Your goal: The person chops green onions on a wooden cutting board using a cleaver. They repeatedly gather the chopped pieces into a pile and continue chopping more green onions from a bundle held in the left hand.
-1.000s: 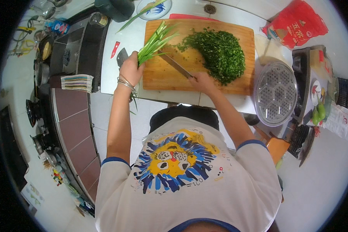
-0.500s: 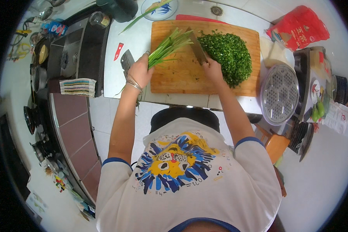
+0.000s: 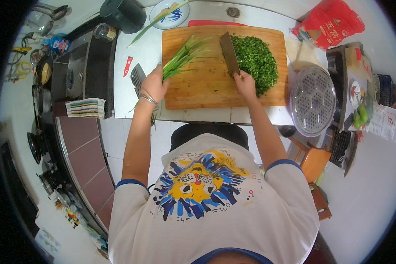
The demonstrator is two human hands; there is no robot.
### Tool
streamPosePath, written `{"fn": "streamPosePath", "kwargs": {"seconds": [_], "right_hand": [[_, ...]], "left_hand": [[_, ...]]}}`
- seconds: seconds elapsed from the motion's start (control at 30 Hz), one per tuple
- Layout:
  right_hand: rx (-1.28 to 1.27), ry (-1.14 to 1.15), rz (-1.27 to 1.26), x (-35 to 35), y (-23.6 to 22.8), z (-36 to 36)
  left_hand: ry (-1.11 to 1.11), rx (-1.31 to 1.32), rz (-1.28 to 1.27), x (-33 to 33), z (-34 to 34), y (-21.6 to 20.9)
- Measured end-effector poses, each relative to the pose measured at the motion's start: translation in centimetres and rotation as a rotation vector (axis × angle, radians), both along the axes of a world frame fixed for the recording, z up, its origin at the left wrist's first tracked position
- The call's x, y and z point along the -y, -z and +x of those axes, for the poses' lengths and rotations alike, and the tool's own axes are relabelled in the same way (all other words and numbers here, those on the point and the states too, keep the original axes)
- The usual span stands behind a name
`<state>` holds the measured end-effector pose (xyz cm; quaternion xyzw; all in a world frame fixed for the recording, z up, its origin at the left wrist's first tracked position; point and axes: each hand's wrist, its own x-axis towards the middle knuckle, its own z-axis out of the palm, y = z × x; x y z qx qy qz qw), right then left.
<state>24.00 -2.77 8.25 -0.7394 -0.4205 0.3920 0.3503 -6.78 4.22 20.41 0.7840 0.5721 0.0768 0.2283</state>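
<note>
My left hand (image 3: 154, 84) is closed round a bunch of thin green chives (image 3: 182, 58) at the left edge of the wooden cutting board (image 3: 193, 94). The loose ends of the chives fan out over the board. In my right hand (image 3: 245, 84) is the handle of a cleaver (image 3: 230, 53), its wide blade standing along the left side of a heap of finely chopped greens (image 3: 256, 64). A gap of bare wood lies between chives and blade. Beside my left hand, a dark flat slotted thing (image 3: 138, 75) is partly hidden.
A red-handled tool (image 3: 127, 66) lies left of the board. Behind stand a plate (image 3: 180, 20) with a long green stalk across it and a dark bin (image 3: 123, 15). At right are a round perforated steamer tray (image 3: 313, 100) and a red bag (image 3: 328, 24).
The cleaver has moved right, away from the chive tips and against the chopped heap, whose left side is pushed in. My left hand keeps the chives. The whole view has shifted slightly.
</note>
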Motion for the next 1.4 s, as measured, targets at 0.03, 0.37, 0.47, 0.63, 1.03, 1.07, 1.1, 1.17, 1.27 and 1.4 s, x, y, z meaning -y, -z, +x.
{"fn": "streamPosePath", "kwargs": {"seconds": [0.03, 0.37, 0.47, 0.63, 1.03, 1.07, 1.1, 1.17, 1.27, 1.4], "right_hand": [[-0.103, 0.011, -0.033, 0.4, 0.0, 0.4], [-0.501, 0.074, 0.017, 5.7, -5.4, 3.7], [-0.593, 0.095, 0.009, 6.7, -5.1, 4.5], [-0.568, 0.121, 0.011, 7.5, -5.5, 4.3], [-0.317, 0.035, -0.017, 8.4, -6.2, 1.6], [-0.295, 0.029, -0.02, 8.5, -6.0, 1.1], [-0.24, 0.037, -0.063, 8.7, -6.6, 0.5], [-0.101, 0.005, -0.06, 8.7, -6.3, -0.5], [0.101, -0.079, -0.046, 8.7, -4.3, -1.0], [0.207, -0.215, 0.005, 7.1, -6.8, -4.0]], "left_hand": [[-0.008, 0.0, 0.004, 0.0, 0.0, -0.1], [-0.052, 0.018, 0.032, 0.4, 1.3, -1.4], [-0.02, 0.054, 0.067, 0.4, 2.1, -1.9], [-0.003, 0.043, 0.165, -1.0, 3.8, -3.9], [-0.066, -0.31, -0.199, -1.8, 5.3, 14.0], [-0.083, -0.346, -0.247, -1.6, 5.4, 16.3], [-0.08, -0.323, -0.182, -1.0, 5.5, 17.8], [-0.072, -0.273, -0.053, 0.3, 5.8, 20.0], [-0.086, -0.275, -0.148, 1.4, 7.2, 14.5], [-0.102, -0.246, -0.073, 2.7, 5.6, 13.3]]}}
